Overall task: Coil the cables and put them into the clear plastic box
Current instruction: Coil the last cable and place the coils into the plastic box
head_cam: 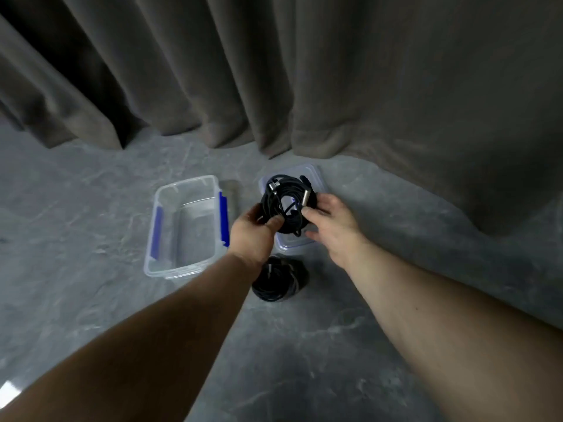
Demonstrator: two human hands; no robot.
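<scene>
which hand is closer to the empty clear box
Left. The left hand grips the coiled cable just right of the clear box; the right hand holds the coil's far side, farther away.

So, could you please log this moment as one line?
hands: left, right hold cable coil | box: open | lid: under coil | second coil: floor

Two bare forearms; no sleeves, watch or rings showing; left hand (pixel 254 231) and right hand (pixel 330 222) ungloved; small dark mark on right forearm.

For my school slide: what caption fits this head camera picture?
Both hands hold a coiled black cable beside the empty clear box.
</scene>
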